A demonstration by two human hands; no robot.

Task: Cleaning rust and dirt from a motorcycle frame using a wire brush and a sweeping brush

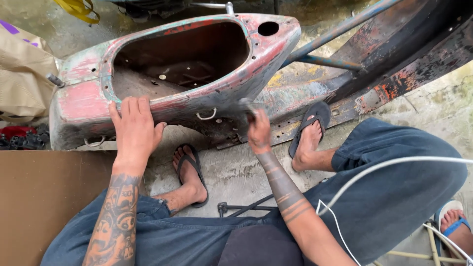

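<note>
An old scooter body shell [84, 98], with worn red and green paint and rust, lies on the concrete in front of me, its hollow facing up. My left hand [133, 130] rests flat on its near side wall, fingers spread. My right hand [258, 132] is closed around a small, blurred tool or abrasive piece [246, 106] pressed against the shell's lower side, near a metal hook [207, 116]. Both my forearms are tattooed. I sit with my feet in black flip-flops, one [189, 170] left of the other [310, 130].
A rusty frame panel [394, 64] and a blue-grey tube [335, 29] extend to the right. A brown board [44, 197] lies at lower left and a tan bag [22, 74] at far left. A white cable [374, 170] crosses my right leg. Another person's foot in a blue sandal [456, 226] shows at lower right.
</note>
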